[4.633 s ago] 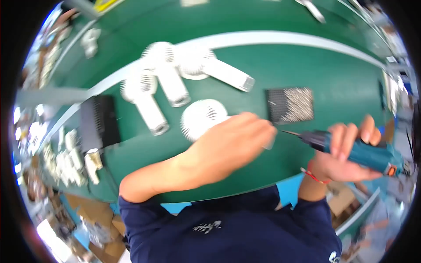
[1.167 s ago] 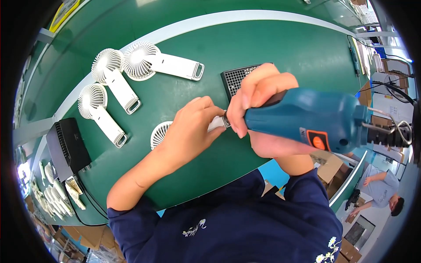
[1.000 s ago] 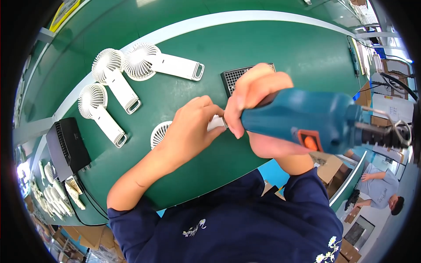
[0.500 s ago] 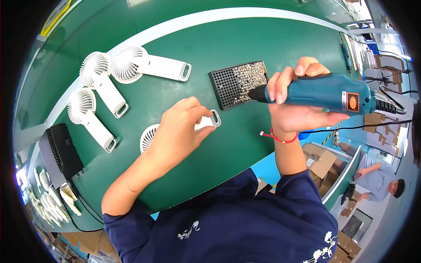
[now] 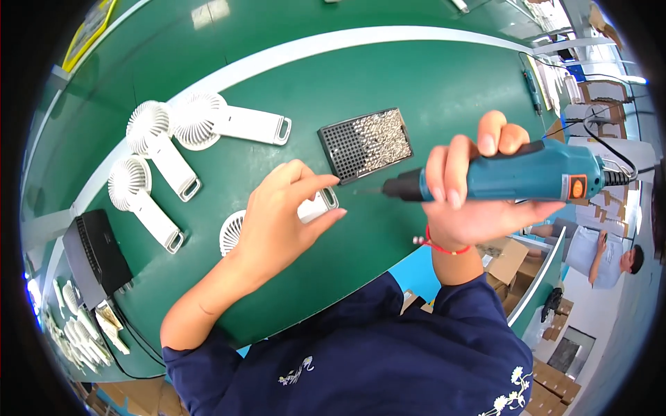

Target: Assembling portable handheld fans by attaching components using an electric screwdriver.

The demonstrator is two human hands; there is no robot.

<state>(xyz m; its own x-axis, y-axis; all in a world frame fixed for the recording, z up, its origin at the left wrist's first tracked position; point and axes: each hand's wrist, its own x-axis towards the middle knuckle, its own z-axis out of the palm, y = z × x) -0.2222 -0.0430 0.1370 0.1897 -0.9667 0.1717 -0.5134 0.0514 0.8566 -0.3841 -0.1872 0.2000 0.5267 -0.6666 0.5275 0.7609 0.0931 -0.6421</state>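
A white handheld fan point(image 5: 318, 207) lies on the green bench beneath my left hand point(image 5: 281, 215). My left index finger and thumb straddle its handle near the looped end, and the palm hides its middle. In my right hand point(image 5: 461, 187) is a teal electric screwdriver point(image 5: 534, 173), gripped around its body. Its black nose and blurred thin bit point left toward the fan's handle, apart from it. Beyond the hands stands a black perforated screw tray point(image 5: 365, 144), its right part covered with small silvery screws and its left holes mostly bare.
Several other white fans point(image 5: 156, 156) lie at the left of the green bench point(image 5: 263, 305). A black box-shaped device point(image 5: 97, 246) with cables stands near the left edge. White fan parts point(image 5: 80, 333) lie beyond it. At the right are cardboard boxes point(image 5: 506, 260) and another person point(image 5: 596, 256).
The screwdriver has moved from over the screw tray toward the fan, and its nose sits lower and further left. My left index finger and thumb have spread wider. The view has shifted slightly.
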